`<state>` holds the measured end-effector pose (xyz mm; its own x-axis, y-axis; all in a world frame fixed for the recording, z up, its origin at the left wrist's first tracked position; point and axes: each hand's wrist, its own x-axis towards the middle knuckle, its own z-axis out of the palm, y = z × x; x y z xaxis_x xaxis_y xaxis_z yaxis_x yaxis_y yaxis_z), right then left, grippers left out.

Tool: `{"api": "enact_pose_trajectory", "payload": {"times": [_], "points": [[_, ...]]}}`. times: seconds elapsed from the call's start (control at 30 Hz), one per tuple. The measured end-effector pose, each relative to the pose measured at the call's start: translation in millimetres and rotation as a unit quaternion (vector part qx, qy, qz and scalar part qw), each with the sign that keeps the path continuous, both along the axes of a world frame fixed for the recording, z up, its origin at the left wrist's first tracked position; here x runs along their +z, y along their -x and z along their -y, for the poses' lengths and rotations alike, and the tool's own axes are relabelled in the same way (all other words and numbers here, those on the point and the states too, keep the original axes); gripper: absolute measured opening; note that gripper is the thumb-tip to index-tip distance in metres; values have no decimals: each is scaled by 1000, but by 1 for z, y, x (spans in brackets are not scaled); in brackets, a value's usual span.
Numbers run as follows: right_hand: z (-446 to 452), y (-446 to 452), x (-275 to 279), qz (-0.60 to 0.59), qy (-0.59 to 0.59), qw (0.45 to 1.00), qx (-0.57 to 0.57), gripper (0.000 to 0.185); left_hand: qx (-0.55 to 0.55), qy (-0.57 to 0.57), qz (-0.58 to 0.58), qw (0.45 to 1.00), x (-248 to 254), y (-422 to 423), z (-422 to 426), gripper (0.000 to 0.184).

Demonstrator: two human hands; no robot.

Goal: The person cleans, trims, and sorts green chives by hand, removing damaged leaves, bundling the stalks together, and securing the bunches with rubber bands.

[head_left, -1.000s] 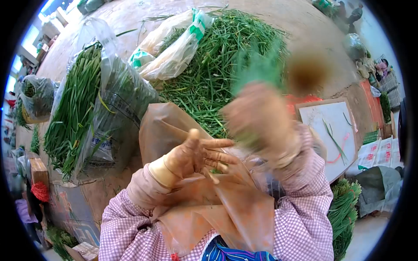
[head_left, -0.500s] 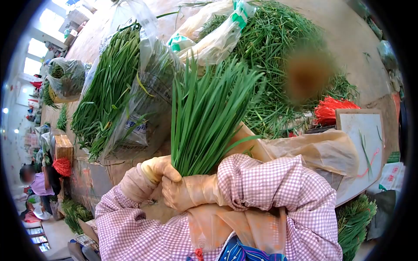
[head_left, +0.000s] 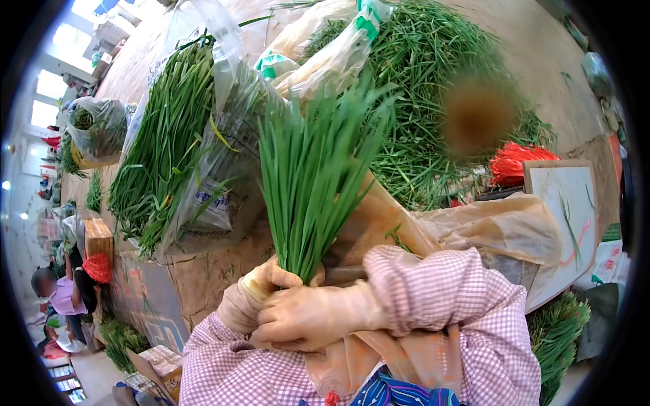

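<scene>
A bunch of garlic chives [head_left: 311,183] stands upright before me, its long flat green leaves fanning out at the top. My left hand [head_left: 274,276], in a pale rubber glove, is closed around the bunch low down. In front of it, my right hand [head_left: 311,318], also gloved, lies across the bottom of the bunch with its fingers curled. The lower stalks are hidden behind this hand, so what its fingers hold cannot be made out. The leaf tips are slightly blurred.
A large heap of loose chives [head_left: 433,101] lies at the back. To the left stands a plastic bag [head_left: 227,169] packed with chives. Red ties [head_left: 518,162] lie beside a white board [head_left: 558,223] on the right. Another person [head_left: 64,294] is at the far left.
My right hand has slid down and its fingers have shifted below my left hand. The bunch has moved slightly down and left, and its leaves spread less.
</scene>
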<state>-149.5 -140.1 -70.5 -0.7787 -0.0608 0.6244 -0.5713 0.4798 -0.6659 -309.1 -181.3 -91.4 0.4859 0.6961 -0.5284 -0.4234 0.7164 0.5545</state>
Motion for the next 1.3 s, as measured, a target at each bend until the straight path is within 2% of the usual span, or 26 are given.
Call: {"api": "enact_pose_trajectory", "payload": {"times": [0.07, 0.1, 0.13, 0.2, 0.27, 0.33, 0.37, 0.4, 0.6, 0.67, 0.7, 0.73, 0.77, 0.8, 0.87, 0.97, 1.03, 1.07, 1.13, 1.23, 1.3], "points": [[-24, -32, 20, 50, 107, 991, -68, 14, 47, 0, 12, 999, -3, -7, -2, 73], [-32, -52, 25, 138, 165, 969, -121, 18, 64, -5, 15, 998, -5, -9, -2, 74], [-39, -69, 27, 225, 220, 934, -173, 22, 81, -10, 17, 997, -10, -11, -1, 75], [-52, -90, 25, 427, 319, 812, -237, 33, 85, -40, 29, 995, -24, -13, 2, 75], [-51, -87, 14, 386, 281, 831, -285, 40, 36, -40, 89, 995, -23, -15, -5, 76], [-42, -73, 3, 207, 364, 867, -272, 39, 29, -32, 74, 996, -16, -22, -15, 72], [-45, -68, 1, 244, 431, 837, -235, 34, -20, -53, 56, 997, -15, -24, -19, 70], [-53, -72, 5, 338, 556, 751, -116, 36, -67, -74, 38, 994, -15, -26, -22, 68], [-61, -67, 3, 341, 572, 743, -71, 45, -167, -163, 3, 972, -44, -21, -27, 76], [-59, -68, 17, 354, 589, 711, -148, 48, -62, -49, 9, 997, -16, -35, -23, 80], [-49, -61, -9, 225, 542, 783, -205, 53, -20, -7, 5, 1000, -2, -41, -23, 83], [-45, -60, -12, 225, 544, 782, -205, 53, 23, 32, 1, 999, 11, -47, -22, 85], [-43, -58, -14, 190, 549, 783, -223, 53, 12, -34, -32, 999, 4, -45, -21, 88], [-41, -57, -16, 155, 553, 783, -240, 53, 47, -38, -46, 997, -1, -50, -17, 89], [-39, -54, -17, 158, 552, 782, -242, 52, 114, -49, -78, 989, -9, -61, -12, 91], [-36, -50, -15, 171, 554, 775, -251, 47, 250, 6, -30, 968, 5, -69, -12, 85], [-35, -48, -14, 182, 563, 764, -258, 43, 54, -117, -116, 985, 14, -57, -16, 72], [-36, -48, -15, 199, 538, 778, -258, 43, 58, -117, -114, 985, 11, -52, -14, 72], [-39, -48, -17, 215, 511, 791, -259, 42, 3, -71, -76, 995, -5, -44, -12, 59], [-43, -53, -21, 201, 518, 803, -213, 36, 35, -105, -52, 992, -18, -43, -9, 57], [-45, -59, -19, 209, 532, 798, -194, 36, 51, -81, -9, 995, -18, -44, -5, 58]]}}
